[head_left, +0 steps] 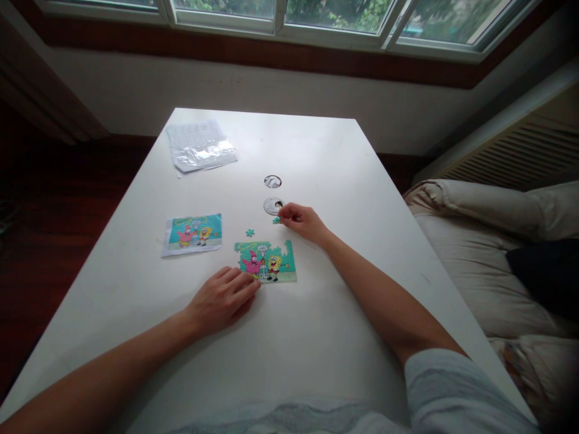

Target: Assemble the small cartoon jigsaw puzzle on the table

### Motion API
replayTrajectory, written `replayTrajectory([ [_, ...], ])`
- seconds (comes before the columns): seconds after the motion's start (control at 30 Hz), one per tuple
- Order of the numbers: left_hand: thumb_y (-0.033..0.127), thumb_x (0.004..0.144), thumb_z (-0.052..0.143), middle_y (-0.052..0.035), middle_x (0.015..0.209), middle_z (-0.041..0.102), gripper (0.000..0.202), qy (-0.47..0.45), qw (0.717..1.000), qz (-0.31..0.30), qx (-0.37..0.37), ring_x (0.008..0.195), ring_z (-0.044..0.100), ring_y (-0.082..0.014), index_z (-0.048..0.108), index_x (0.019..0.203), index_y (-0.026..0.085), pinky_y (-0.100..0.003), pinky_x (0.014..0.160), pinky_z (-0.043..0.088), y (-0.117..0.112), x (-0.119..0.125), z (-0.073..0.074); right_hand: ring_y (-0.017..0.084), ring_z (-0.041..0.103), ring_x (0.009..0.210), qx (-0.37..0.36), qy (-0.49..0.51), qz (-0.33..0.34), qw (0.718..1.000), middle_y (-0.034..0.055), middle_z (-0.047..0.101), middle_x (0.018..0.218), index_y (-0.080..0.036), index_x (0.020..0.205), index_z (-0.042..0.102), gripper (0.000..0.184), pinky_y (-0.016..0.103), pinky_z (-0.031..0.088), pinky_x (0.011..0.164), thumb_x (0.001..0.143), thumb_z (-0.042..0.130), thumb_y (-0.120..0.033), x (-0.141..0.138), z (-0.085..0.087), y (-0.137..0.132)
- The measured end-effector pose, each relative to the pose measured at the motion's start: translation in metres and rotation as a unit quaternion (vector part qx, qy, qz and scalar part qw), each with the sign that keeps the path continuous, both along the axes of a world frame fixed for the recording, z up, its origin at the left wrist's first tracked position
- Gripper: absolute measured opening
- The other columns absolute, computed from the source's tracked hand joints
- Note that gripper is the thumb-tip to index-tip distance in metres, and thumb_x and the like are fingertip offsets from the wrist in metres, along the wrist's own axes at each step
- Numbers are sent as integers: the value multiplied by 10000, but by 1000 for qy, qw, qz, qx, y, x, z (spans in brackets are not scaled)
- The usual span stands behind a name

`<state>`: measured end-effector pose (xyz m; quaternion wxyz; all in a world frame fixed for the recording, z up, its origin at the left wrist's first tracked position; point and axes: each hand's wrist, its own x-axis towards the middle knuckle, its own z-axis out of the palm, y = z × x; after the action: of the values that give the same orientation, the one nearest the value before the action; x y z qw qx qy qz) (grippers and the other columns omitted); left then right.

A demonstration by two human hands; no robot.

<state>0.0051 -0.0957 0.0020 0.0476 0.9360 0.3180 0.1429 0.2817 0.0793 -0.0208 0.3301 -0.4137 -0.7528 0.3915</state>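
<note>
A cartoon jigsaw puzzle [279,265] lies on the white table, with gaps along its upper edge. At its lower left, my left hand [224,298] rests palm down, fingers stretched out and fingertips touching the puzzle's border. Above the puzzle, my right hand [302,222] is closed in a pinch on a small teal puzzle piece [276,220]. A loose teal piece [250,232] sits just beyond the puzzle's top edge. Left of the puzzle lies a printed reference picture [193,234] showing the same cartoon scene.
Two round openings are in the table: a far one [272,181] and a nearer one with a grey cover [271,206], close to my right fingertips. A clear plastic bag with papers [201,146] lies at the far left. A cushioned sofa [465,241] stands along the right side.
</note>
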Motion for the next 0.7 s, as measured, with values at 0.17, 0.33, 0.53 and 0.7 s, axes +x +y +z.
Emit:
replayTrajectory([
  [0.17,222,989,546,-134,1263,686,302,-18,1000,6,5,1118,640,-271,652,1271,201,-452,950,543,0,1,-2,120,448,633,-12,9,7,1000,-27,582,730,-216,887,653,208,265,366,605,843,704,-413,-3,-3,-2],
  [0.33,267,1000,550,-126,1503,568,384,-18,1000,5,-6,1405,498,-316,612,1374,209,-549,1190,395,2,1,-5,118,440,623,-2,10,4,1000,-27,596,740,-222,917,662,218,262,360,595,852,701,-427,-4,-7,-1],
  [0.53,346,1020,551,-113,1545,535,479,12,999,24,-33,1433,477,-326,541,1481,216,-561,1221,347,4,1,-7,121,469,630,-1,9,13,1000,-6,673,820,-224,1087,704,281,264,383,619,869,675,-398,-3,-10,0],
  [0.7,316,1028,533,-112,1459,609,417,7,999,36,-16,1349,539,-318,589,1427,208,-547,1175,397,6,-2,-8,119,470,630,10,-11,15,1000,-5,674,797,-215,1076,734,264,259,390,630,875,645,-360,0,-5,0],
])
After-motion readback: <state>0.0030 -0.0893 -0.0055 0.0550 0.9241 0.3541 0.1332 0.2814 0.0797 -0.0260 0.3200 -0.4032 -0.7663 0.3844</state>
